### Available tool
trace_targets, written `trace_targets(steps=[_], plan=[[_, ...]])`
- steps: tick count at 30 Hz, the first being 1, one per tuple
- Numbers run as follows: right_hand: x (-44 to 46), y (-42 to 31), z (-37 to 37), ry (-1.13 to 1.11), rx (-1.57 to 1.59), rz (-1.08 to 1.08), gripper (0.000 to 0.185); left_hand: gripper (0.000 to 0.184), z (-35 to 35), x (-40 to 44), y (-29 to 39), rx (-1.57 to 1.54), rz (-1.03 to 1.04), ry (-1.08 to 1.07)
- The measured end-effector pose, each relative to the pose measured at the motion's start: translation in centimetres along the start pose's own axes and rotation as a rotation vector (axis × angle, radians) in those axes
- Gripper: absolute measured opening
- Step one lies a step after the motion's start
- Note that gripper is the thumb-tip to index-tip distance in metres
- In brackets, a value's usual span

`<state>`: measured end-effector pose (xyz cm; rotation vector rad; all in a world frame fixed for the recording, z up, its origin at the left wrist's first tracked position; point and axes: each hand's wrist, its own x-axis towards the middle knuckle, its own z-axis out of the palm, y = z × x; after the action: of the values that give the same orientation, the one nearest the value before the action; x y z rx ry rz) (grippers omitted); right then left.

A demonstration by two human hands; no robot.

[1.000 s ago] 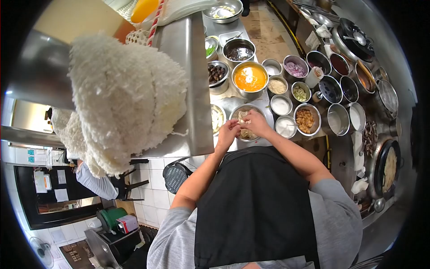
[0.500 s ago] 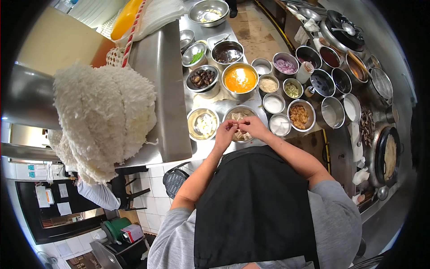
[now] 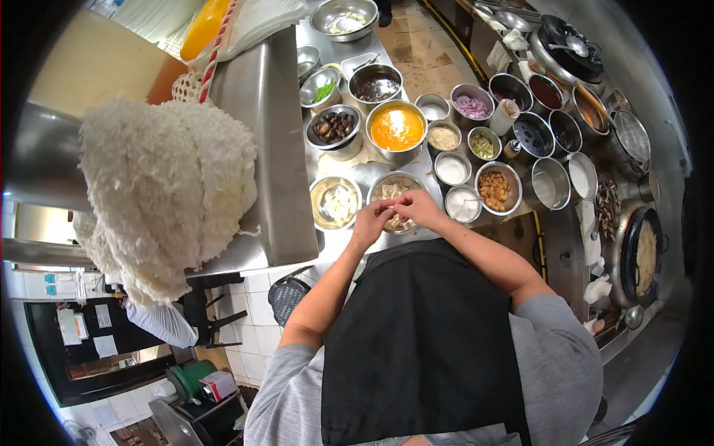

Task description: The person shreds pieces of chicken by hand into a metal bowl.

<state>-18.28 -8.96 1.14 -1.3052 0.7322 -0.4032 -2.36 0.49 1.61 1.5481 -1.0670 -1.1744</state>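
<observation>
My left hand [image 3: 373, 221] and my right hand [image 3: 418, 209] meet over a metal bowl of pale pieces [image 3: 396, 186]. The fingers of both are pinched together, tips nearly touching. Whatever they hold is too small to make out. Just left of them stands a metal bowl with white pieces [image 3: 338, 204]. Beyond the hands is a pot of orange liquid [image 3: 396, 128], with a bowl of dark pieces [image 3: 332, 128] to its left. A bowl of brown chunks [image 3: 497, 190] and a container of white powder [image 3: 462, 204] are to the right.
A large white shaggy cloth [image 3: 167, 193] hangs over a metal shelf [image 3: 279, 171] on the left. Several metal pots stand at the right, with a round pan [image 3: 643, 256] further over. A black stool [image 3: 288, 299] is below the counter. Someone's light sleeve [image 3: 160, 321] shows at lower left.
The view has shifted, uncovering more of the counter at the left, including the bowl of white pieces. My hands have come closer together over the bowl, fingertips pinched.
</observation>
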Motion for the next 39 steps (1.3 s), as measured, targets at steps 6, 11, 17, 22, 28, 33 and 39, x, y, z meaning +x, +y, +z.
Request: trace_targets(steps=[6,11,17,22,28,33,39], plan=[[0.3,1.1,0.6,0.056,-0.172,-0.055,0.012,0.026,0.2,0.2,-1.2,-0.05,-0.049,-0.009],[0.3,1.1,1.0,0.102,-0.182,-0.002,0.013,0.027,0.3,0.1,-1.2,-0.096,-0.057,-0.016],[0.8,2.5,1.2,0.123,-0.039,0.097,0.013,0.028,0.5,0.0,-0.5,-0.096,-0.054,-0.046],[0.8,1.9,0.8,0.057,0.124,0.076,0.014,0.029,0.2,0.3,-0.4,-0.328,-0.081,-0.04],[0.3,1.0,1.0,0.019,0.128,0.081,0.012,0.03,-0.1,0.2,-0.7,-0.272,-0.06,-0.023],[0.7,1.8,0.9,0.036,0.15,0.103,0.01,0.028,-0.7,0.7,-2.2,-0.615,-0.105,0.068],[0.9,2.5,0.9,0.093,0.127,0.078,0.009,0.029,-1.4,0.4,-2.1,-0.609,-0.112,0.139]])
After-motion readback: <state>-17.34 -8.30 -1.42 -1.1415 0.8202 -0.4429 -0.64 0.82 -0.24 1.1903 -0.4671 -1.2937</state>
